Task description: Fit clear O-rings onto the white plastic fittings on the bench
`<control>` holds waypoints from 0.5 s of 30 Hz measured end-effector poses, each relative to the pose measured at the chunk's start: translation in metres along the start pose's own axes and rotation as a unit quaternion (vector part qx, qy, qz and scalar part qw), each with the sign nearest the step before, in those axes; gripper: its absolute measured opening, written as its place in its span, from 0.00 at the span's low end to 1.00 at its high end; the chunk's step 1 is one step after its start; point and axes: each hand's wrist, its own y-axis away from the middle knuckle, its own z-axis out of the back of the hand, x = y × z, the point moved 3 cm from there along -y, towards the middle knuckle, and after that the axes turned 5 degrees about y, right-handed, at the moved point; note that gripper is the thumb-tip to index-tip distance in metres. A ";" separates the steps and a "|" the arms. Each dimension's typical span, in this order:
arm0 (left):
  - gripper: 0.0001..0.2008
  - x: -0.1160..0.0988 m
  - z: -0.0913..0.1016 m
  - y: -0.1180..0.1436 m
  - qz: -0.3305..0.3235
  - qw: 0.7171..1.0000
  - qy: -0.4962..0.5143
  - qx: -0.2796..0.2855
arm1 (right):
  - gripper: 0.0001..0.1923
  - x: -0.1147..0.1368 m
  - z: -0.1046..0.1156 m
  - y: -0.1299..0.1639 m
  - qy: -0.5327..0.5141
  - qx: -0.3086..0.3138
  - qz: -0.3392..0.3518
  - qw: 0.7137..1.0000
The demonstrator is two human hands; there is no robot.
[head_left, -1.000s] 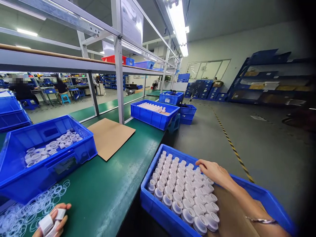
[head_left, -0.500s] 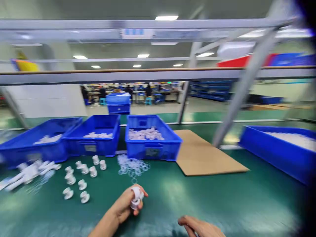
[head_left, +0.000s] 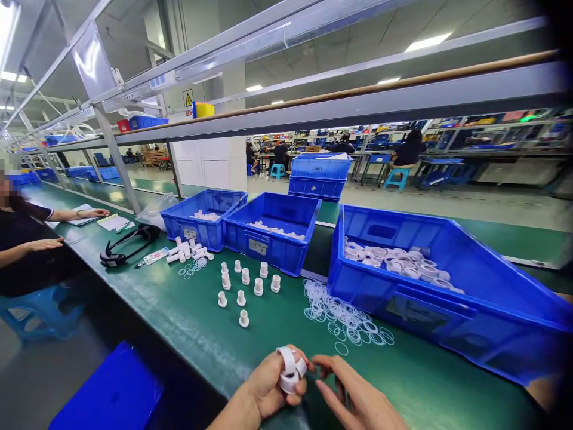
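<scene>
Your left hand is closed around several white rings, held above the bench at its near edge. Just beside it, your right hand is empty, thumb and forefinger moderately apart; whether its fingertips touch the rings cannot be told.

From the left: a co-worker sits on a light-blue stool at the bench's near edge, forearms over the top. A blue tray lies below that edge, nearer you. On the bench, left to right, are papers, a black strap-like device and a badge. Next come a heap of white tubular pieces and, on its near side, a few clear rings. Behind these, toward the bench's far edge, two blue bins stand touching: the left bin and the middle bin, each containing white parts. Ten white flanged fittings stand upright and apart, between the middle bin and the near edge. Farther right, a spread of thin translucent loops lies against the near left corner of the right bin, which contains loose white collars.
</scene>
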 end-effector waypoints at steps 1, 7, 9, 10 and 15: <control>0.17 0.001 0.000 -0.001 0.004 1.000 -0.006 -0.003 | 0.15 0.004 0.000 -0.007 -0.005 -0.009 0.017 1.000; 0.16 0.008 0.002 -0.006 0.006 1.000 -0.026 -0.016 | 0.19 0.015 -0.007 -0.028 -0.052 0.054 0.099 0.992; 0.16 0.010 0.004 -0.008 0.009 0.999 -0.031 -0.008 | 0.17 0.020 -0.006 -0.029 -0.088 0.104 0.083 0.987; 0.16 0.011 0.006 -0.009 0.019 0.999 -0.029 -0.008 | 0.16 0.023 -0.005 -0.030 -0.107 0.122 0.067 0.984; 0.26 0.012 0.010 -0.013 0.087 0.996 0.029 0.022 | 0.15 0.020 0.010 -0.048 -0.178 0.079 0.032 0.980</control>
